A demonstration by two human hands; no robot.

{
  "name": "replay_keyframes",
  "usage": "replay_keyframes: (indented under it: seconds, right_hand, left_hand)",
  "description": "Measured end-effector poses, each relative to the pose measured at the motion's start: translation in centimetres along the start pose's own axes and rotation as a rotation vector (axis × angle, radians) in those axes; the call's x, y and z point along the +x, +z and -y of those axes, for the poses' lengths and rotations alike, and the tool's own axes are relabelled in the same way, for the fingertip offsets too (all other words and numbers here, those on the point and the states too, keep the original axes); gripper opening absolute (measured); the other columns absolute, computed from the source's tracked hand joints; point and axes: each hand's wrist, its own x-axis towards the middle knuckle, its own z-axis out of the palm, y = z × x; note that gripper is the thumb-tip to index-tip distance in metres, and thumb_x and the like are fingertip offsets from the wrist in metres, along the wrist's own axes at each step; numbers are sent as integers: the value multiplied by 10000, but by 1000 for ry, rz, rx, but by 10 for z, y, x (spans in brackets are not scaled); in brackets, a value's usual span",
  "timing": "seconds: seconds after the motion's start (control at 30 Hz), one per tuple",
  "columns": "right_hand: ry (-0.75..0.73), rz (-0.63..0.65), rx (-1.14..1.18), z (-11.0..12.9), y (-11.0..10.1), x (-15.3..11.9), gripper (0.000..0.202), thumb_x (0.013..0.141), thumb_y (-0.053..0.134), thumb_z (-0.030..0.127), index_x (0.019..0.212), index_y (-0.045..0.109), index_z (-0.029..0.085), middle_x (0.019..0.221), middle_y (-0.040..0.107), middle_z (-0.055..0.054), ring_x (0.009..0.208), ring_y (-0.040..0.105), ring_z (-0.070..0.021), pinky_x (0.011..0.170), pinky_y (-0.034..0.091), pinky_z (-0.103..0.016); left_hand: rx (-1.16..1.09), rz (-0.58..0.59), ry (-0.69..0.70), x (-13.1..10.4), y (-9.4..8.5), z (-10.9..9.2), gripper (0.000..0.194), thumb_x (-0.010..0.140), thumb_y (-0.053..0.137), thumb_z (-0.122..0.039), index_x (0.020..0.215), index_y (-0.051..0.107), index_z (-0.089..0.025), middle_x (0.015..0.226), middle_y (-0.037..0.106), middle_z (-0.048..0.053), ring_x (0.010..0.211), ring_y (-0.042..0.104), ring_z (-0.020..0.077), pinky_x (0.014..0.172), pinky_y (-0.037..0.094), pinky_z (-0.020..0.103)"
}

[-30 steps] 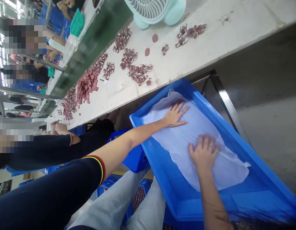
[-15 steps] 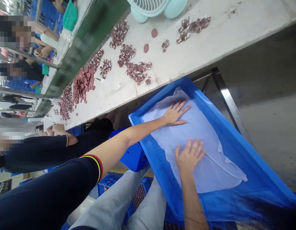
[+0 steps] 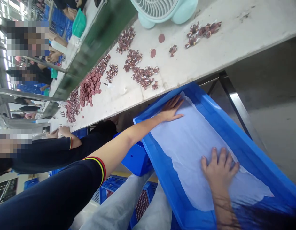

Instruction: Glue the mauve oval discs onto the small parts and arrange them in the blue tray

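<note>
A thin white plastic sheet [image 3: 186, 137] lies spread over the bottom of a large blue tray [image 3: 157, 163]. My left hand [image 3: 172, 109] rests flat on the sheet's far end, fingers stretched toward the tray's far wall. Nearer to me, my right hand [image 3: 220, 169] presses palm-down on the sheet with its fingers spread. Neither hand grips anything. Dark hair hangs across the lower right corner and hides part of the tray there.
On the pale workbench [image 3: 181, 68] beyond the tray lie heaps of small brown pieces [image 3: 143, 76] and a pile of reddish discs [image 3: 90, 88]. A mint-green fan [image 3: 162, 9] stands there too. A co-worker [image 3: 49, 150] sits at left; a metal leg [image 3: 234, 99] supports the bench.
My right hand has slid right and toward me across the sheet. My left hand has shifted slightly toward the tray's far left corner. The sheet now lies flatter and reaches further right.
</note>
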Motion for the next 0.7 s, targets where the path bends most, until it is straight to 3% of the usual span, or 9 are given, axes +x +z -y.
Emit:
replay_keyframes:
  seconds: [0.1,0.23,0.3,0.37,0.47,0.57,0.63,0.7]
  right_hand:
    - [35,-36,22,18,-3,15,842,873,603,528,1559,365,102,1553,475,-229,1417,454,-462,1073,443,-712]
    - [-67,8,77,48,0,59,808,929,530,512,1587,290,109,1616,410,-175,1522,336,-378,1206,365,-612]
    - [-128,70,99,51,6,77,752,962,484,492,1595,277,141,1654,357,-139,1547,306,-330,1245,340,-535]
    - [-91,103,104,39,13,81,741,973,461,497,1588,285,123,1655,348,-157,1549,299,-334,1243,343,-531]
    - [72,97,89,6,16,56,809,952,483,537,1587,266,86,1640,354,-205,1535,317,-369,1221,356,-601]
    - [244,52,84,-23,5,15,859,912,548,524,1592,249,91,1612,386,-233,1507,358,-408,1192,360,-678]
    - [350,-9,101,-29,-9,-6,848,889,582,477,1578,278,87,1562,434,-269,1491,370,-443,1171,359,-714]
    - [456,-103,127,-20,-22,-18,825,883,580,410,1570,276,69,1529,429,-310,1503,338,-457,1176,334,-725]
  left_hand:
    - [10,-64,14,-2,-5,-22,935,951,354,-720,1636,239,-95,1720,95,136,1626,81,296,1343,149,484]
    - [8,-78,117,2,6,-62,861,947,351,-729,1627,310,-202,1723,118,92,1622,109,289,1332,184,479]
    - [-1,-60,62,10,15,-69,831,952,375,-708,1616,342,-210,1717,138,117,1609,142,341,1312,190,546]
    - [-14,-59,-18,19,21,-64,842,939,414,-710,1617,343,-216,1715,141,128,1604,125,383,1302,146,603]
    - [-51,-51,-63,28,26,-49,946,848,515,-788,1623,328,-279,1726,105,86,1612,76,383,1317,64,597]
    - [-94,-63,-85,34,27,-42,1033,802,549,-820,1631,313,-252,1727,88,91,1614,58,384,1327,32,575]
    - [-108,-57,-89,35,23,-43,1036,805,527,-832,1628,323,-236,1725,100,98,1613,65,389,1327,22,575]
    - [-106,-58,-97,29,15,-46,1026,829,480,-835,1631,315,-216,1723,99,120,1611,65,395,1320,33,586]
